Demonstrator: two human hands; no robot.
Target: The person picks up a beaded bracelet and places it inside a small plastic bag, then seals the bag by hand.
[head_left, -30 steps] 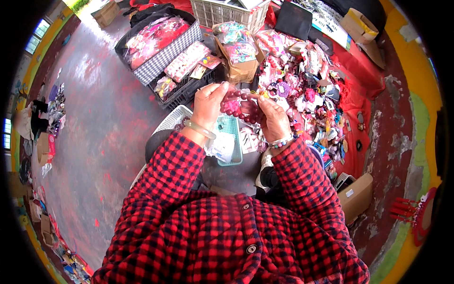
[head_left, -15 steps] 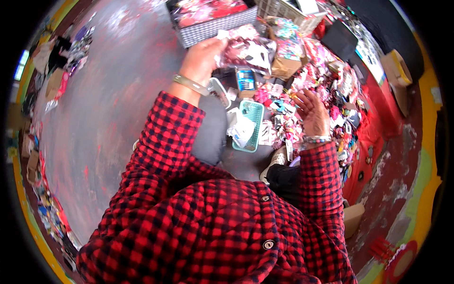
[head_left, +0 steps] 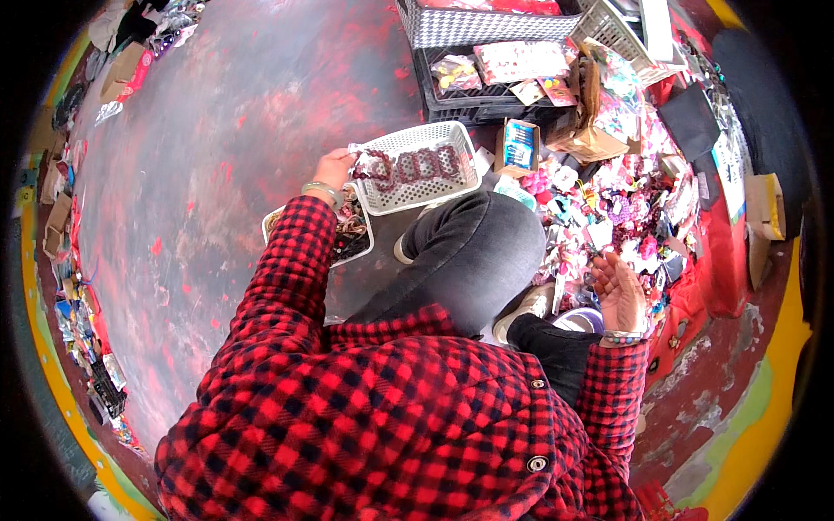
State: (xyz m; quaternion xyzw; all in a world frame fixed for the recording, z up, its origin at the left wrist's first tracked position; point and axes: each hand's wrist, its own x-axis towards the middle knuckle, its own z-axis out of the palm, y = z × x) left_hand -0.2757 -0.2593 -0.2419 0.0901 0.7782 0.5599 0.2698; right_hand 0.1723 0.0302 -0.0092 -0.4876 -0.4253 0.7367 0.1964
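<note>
My left hand (head_left: 332, 167) grips the edge of a clear plastic bag with dark red pieces inside (head_left: 382, 170). The bag hangs over a white perforated basket (head_left: 422, 196), where more dark red pieces show; bag and basket contents are hard to tell apart. Just below my left wrist, a second white basket (head_left: 352, 252) holds dark and tan small items, partly hidden by my sleeve. My right hand (head_left: 618, 291) is palm up with loosely bent, parted fingers and nothing visible in it. It hovers by the near edge of a pile of colourful small accessories (head_left: 621, 208).
A small box of blue packets (head_left: 519, 146) stands right of the white basket. Behind it are a black crate (head_left: 486, 108) topped with bagged goods, a checkered bin (head_left: 486, 30) and an open cardboard box (head_left: 591, 139). My bent knee (head_left: 473, 252) lies between my hands.
My left hand has carried the bag left and nearer, over the white basket. The view has turned left. The right hand stays by the pile, fingers parted.
</note>
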